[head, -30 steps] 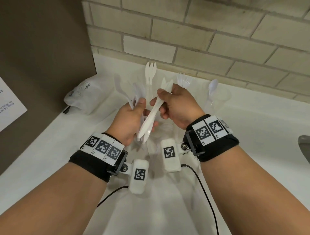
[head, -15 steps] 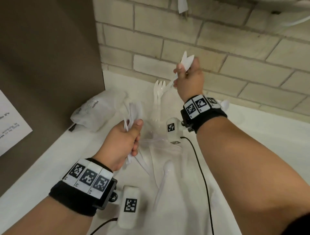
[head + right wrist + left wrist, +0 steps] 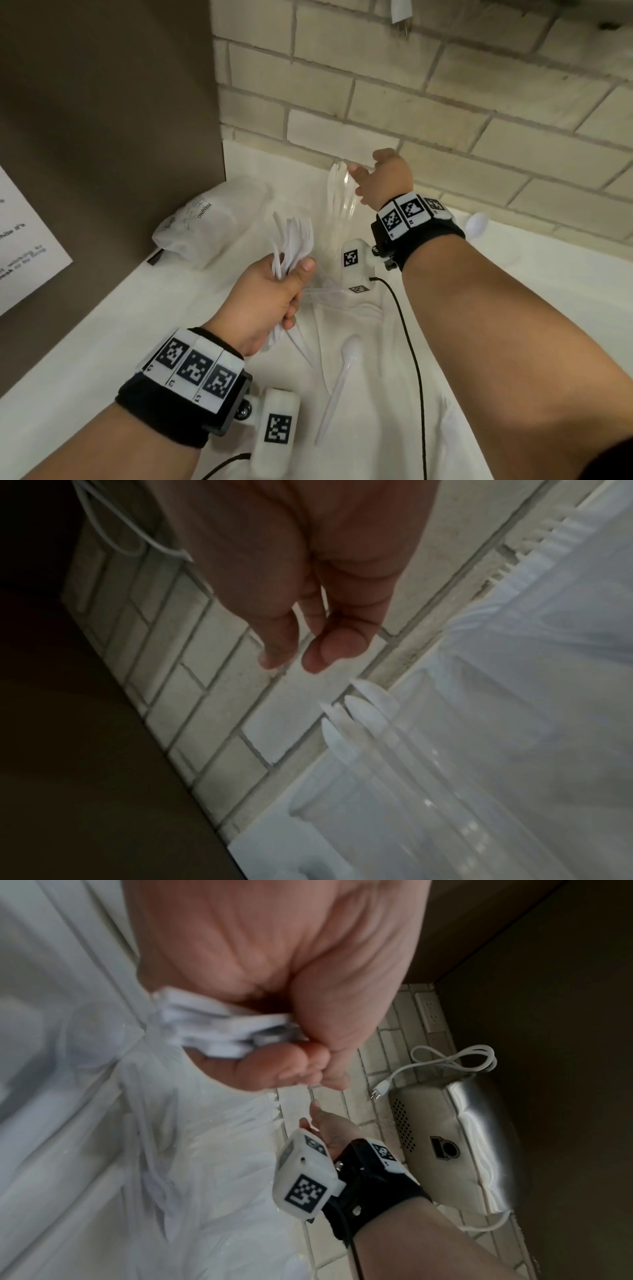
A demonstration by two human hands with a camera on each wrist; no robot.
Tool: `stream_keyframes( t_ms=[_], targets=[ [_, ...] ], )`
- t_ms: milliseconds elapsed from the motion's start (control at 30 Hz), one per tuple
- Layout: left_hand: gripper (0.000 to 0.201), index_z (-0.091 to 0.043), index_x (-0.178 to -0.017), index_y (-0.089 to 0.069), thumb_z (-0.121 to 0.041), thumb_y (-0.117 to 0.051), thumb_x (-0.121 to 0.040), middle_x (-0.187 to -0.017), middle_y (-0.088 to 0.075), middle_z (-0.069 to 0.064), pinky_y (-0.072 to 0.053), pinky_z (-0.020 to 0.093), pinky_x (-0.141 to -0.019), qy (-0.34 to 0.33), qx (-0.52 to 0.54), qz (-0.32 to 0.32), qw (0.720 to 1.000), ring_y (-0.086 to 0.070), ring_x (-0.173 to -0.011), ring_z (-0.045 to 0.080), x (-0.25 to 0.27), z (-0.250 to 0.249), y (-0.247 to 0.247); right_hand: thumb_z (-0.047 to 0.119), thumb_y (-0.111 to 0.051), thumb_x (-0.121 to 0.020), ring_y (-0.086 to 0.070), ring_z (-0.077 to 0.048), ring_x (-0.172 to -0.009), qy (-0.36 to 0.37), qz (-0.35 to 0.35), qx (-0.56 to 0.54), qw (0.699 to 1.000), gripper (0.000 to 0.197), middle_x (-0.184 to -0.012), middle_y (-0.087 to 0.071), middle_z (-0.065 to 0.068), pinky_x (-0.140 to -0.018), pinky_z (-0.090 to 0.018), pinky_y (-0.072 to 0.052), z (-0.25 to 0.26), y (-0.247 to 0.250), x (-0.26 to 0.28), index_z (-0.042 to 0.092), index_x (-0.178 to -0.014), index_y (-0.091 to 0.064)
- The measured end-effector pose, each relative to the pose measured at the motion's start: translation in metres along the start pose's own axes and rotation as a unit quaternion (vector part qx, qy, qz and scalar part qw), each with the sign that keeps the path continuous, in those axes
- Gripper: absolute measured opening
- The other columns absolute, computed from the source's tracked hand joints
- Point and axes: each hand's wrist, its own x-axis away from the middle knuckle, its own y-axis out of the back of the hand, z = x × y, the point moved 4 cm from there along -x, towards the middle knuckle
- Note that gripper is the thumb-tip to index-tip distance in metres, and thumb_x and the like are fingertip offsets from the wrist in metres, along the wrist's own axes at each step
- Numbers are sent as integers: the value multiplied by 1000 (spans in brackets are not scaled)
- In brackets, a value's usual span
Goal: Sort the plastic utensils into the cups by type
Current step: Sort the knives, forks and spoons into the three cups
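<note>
My left hand (image 3: 274, 294) grips a bundle of white plastic forks (image 3: 296, 236), tines fanned upward; the left wrist view shows their handles (image 3: 222, 1031) sticking out of the fist. My right hand (image 3: 380, 178) hovers with empty, relaxed fingers (image 3: 277, 647) just above a clear cup (image 3: 339, 212) by the brick wall. White knives (image 3: 363, 710) stand in that cup, tips up. A white spoon (image 3: 342, 377) and other white utensils (image 3: 359, 308) lie loose on the white counter (image 3: 102, 342). Another spoon (image 3: 476, 222) shows behind my right wrist.
A crumpled plastic bag (image 3: 205, 222) lies at the back left by a brown panel (image 3: 102, 120). A brick wall (image 3: 445, 102) closes the back. The left wrist view shows a silver appliance (image 3: 462, 1150) with a white cord (image 3: 445, 1058) above the wall.
My right hand carried knives from the left hand's bundle up to the back cup and has let them go; it is now empty. The left hand kept its forks and drew back.
</note>
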Motion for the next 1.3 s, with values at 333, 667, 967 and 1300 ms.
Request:
stream_keyframes(
  t_ms=[333, 667, 967, 1300],
  targets=[
    [31, -12, -99, -66, -38, -50, -94, -62, -58, -1, -41, 27, -45, -6, 7, 44, 999, -45, -44, 15, 14, -8, -27, 53, -51, -92, -55, -8, -50, 51, 214, -67, 973, 48, -75, -66, 5, -48, -25, -43, 20, 36, 140, 8, -92, -67],
    [26, -6, -95, -63, -28, -50, -98, -74, -67, 7, -56, 33, -56, 5, -32, 35, 999, -61, -54, 21, 29, 0, -59, 19, -38, -101, -67, -19, -62, -30, 23, -260, 965, 17, -76, -67, -8, -56, -29, -57, -10, 77, 178, 13, -93, -52],
    [32, -10, -104, -54, -40, -55, -92, -72, -53, 0, -41, 33, -60, -66, -254, 82, 961, -45, -54, 15, 31, -1, -76, 22, -73, -82, -51, -5, -54, -10, 79, -221, 972, 14, -71, -59, 8, -47, -21, -39, -15, 81, 195, 20, -90, -62],
    [21, -15, -102, -54, -33, -55, -93, -62, -50, -10, -39, 28, -48, -14, -140, 187, 972, -39, -48, 11, 41, 0, -83, 24, -54, -91, -52, -21, -64, -22, -8, -218, 976, 8, -76, -58, -3, -60, -36, -44, -20, 80, 193, 18, -86, -52]
  ],
)
